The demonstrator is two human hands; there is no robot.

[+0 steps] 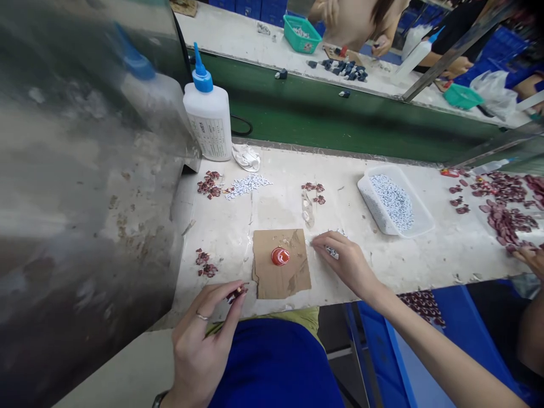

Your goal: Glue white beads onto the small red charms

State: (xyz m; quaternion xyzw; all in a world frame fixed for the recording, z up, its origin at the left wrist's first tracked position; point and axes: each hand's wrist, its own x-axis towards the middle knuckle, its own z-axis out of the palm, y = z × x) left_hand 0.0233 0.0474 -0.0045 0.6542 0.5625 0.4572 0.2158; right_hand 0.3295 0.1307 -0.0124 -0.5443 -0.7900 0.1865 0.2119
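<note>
My left hand (204,334), at the table's front edge, pinches a small dark red figure-like piece (237,293) between thumb and fingertips. Just right of the cardboard square (283,286), my right hand (346,260) is closed with its fingertips together low over the tabletop. Whatever those fingertips hold is too small to make out. Small white-and-blue bits (332,252) show through the loop of its thumb and finger. On the cardboard sits a small round cap (280,256) with glossy red-orange contents. A little cluster of dark red pieces (206,263) lies beyond my left hand.
A white bottle with blue nozzle (208,113) stands beside a metal panel (140,170) at left. A clear tub (420,218) holds white-and-blue bits; more bits (249,184) lie loose. Dark red pieces (504,221) cover the right, near another person's hand (529,259). Co-workers sit across the green divider (293,107).
</note>
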